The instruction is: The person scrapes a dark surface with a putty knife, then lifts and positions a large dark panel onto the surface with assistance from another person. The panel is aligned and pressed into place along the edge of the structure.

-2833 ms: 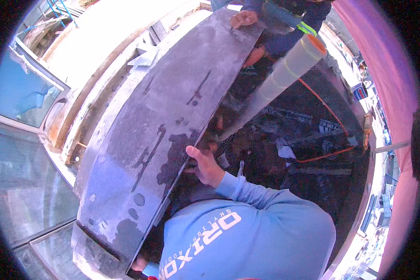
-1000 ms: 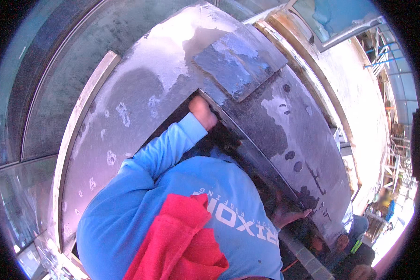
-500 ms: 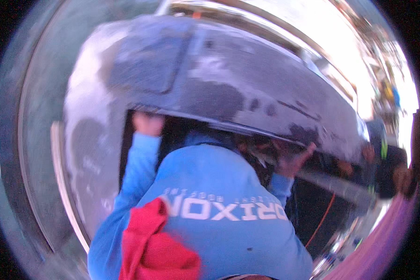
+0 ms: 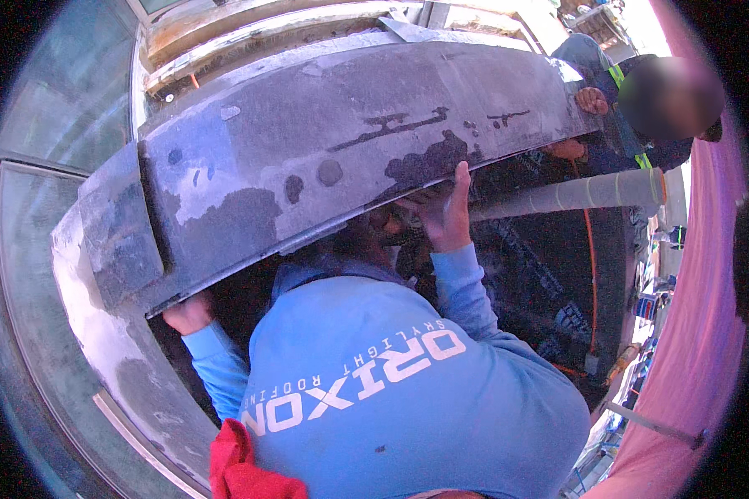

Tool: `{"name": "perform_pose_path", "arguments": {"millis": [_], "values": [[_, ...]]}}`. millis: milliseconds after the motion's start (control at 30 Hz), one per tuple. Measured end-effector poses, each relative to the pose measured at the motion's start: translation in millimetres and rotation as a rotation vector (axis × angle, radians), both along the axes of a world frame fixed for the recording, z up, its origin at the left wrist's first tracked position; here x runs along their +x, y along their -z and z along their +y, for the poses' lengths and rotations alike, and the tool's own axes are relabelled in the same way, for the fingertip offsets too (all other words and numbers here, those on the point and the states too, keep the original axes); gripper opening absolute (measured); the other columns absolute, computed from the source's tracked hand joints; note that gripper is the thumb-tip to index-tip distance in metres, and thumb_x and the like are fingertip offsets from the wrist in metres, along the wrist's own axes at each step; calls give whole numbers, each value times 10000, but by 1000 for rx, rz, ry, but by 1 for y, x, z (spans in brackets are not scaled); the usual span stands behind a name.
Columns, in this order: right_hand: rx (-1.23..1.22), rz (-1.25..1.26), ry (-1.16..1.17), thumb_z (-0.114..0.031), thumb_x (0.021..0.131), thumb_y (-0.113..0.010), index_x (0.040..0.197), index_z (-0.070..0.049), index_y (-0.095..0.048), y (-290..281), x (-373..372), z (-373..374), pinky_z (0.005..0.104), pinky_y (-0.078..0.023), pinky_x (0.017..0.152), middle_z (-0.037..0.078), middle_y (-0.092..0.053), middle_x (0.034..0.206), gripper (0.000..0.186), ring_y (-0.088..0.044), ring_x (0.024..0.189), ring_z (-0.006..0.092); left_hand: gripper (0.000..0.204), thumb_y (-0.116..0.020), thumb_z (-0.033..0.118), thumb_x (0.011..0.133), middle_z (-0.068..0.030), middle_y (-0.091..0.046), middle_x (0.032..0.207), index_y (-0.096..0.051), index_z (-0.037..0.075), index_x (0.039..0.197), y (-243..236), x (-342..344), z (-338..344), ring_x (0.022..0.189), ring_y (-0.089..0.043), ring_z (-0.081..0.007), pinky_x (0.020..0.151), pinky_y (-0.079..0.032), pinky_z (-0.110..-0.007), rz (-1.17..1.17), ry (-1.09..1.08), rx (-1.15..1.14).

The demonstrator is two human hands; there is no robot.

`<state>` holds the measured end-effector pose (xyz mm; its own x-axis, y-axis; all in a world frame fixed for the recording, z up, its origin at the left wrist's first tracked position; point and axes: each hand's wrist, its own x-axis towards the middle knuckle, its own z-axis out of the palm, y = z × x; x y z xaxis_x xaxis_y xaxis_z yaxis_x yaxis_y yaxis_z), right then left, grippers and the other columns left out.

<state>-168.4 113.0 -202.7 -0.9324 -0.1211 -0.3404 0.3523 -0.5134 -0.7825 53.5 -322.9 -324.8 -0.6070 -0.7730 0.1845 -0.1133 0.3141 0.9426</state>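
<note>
A long, dusty grey panel (image 4: 374, 116) with dark wet-looking patches lies across the upper middle, its near edge rising toward the right. At the lower left corner of this edge, my left hand (image 4: 190, 313) is closed on it, the fingers partly hidden. My right hand (image 4: 445, 212) holds the middle of the same edge, thumb up in front and fingers reaching underneath. A co-worker's hand (image 4: 591, 101) rests on the panel's far right end, and their other hand (image 4: 567, 150) is just below. Under the panel runs a dark gap.
Black printed sheeting (image 4: 533, 266) lies below, with an orange cord (image 4: 591, 274) over it. A grey roll (image 4: 574, 195) sticks out right of my right hand. Glass panes (image 4: 58, 249) stand at left. Pink netting (image 4: 695, 333) hangs at right. Red cloth (image 4: 241, 466) hangs by my left shoulder.
The view has turned and sharpened. The panel's near edge sloped down to the right; now it slopes up. The co-worker appears higher at the right. Both my hands stay at the panel edge.
</note>
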Motion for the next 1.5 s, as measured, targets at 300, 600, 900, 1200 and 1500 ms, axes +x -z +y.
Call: {"name": "perform_pose_path", "arguments": {"millis": [300, 600, 900, 1200, 1500], "values": [[-18, 54, -26, -698, 919, -474, 1366, -140, -511, 0, -1, -2, 628, -473, 950, 136, -592, 1310, 716, -580, 1180, 366, 526, -674, 172, 885, -145, -551, 1389, -506, -26, 1343, 22, 4, -26, 1247, -527, -259, 1100, -388, -394, 54, 87, 205], [-30, 75, 12, -651, 946, -476, 1346, -163, -526, -1, -1, 1, 580, -535, 882, 117, -643, 1241, 633, -631, 1122, 328, 507, -747, 84, 798, -167, -602, 1311, -574, -86, 1243, -14, -13, -1, 1172, -581, -285, 1060, -429, -403, -154, -3, -118], [-71, -22, 133, -582, 953, -541, 1311, -141, -552, 10, -3, 4, 592, -533, 878, 116, -654, 1228, 569, -644, 1107, 318, 460, -600, 156, 940, -164, -547, 1404, -524, -72, 1333, 21, 1, -42, 1254, -522, -316, 1121, -367, -457, -12, 107, 289], [-81, -86, 191, -514, 949, -593, 1285, -123, -565, 1, -2, 1, 564, -530, 862, 93, -661, 1192, 517, -652, 1069, 297, 454, -611, 165, 942, -169, -542, 1407, -538, -67, 1325, 27, 11, -55, 1255, -521, -298, 1109, -391, -454, -310, 24, 165], [-70, -53, 99, -561, 952, -540, 1301, -121, -547, -8, -4, 3, 575, -538, 884, 129, -651, 1223, 562, -637, 1111, 329, 420, -683, 145, 886, -179, -625, 1297, -602, -73, 1236, 42, 25, -57, 1172, -583, -287, 1046, -447, -439, -191, 2, 91]]}}
